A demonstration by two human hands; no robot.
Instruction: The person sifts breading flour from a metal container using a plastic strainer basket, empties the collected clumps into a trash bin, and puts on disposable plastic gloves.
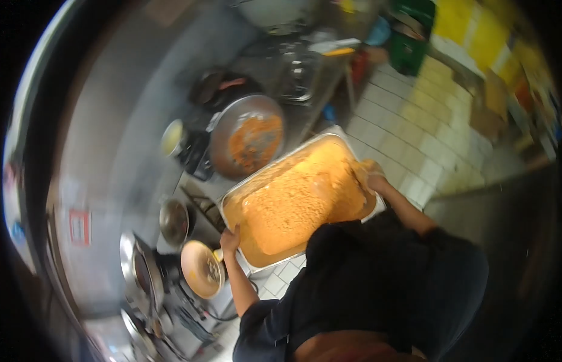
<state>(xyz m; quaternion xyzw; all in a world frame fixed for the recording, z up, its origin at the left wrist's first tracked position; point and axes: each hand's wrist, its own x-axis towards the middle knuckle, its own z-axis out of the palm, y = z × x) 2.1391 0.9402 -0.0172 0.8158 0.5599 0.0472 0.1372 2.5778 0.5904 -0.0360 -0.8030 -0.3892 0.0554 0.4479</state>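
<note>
Gripping tray [334, 131] of food [287, 208], L hand [230, 239] & R hand [375, 180] clamped on opp. ends, in front of torso [365, 289] nr wok [223, 130]; prob. carry step, next move likely needs level tray, firm grip

R hand [373, 179] blurry, metal tray [335, 130] near rim partly behind black shirt [377, 289], wall sign [80, 227] txt illegible (too sm.)

A large, rectangular, silver-rimmed metal tray [334, 130] is held at its two short ends, angled slantwise across the view. It is filled with a lumpy orange food mass [287, 208], blurred in places, bordered by smoother, darker orange margins.
</note>
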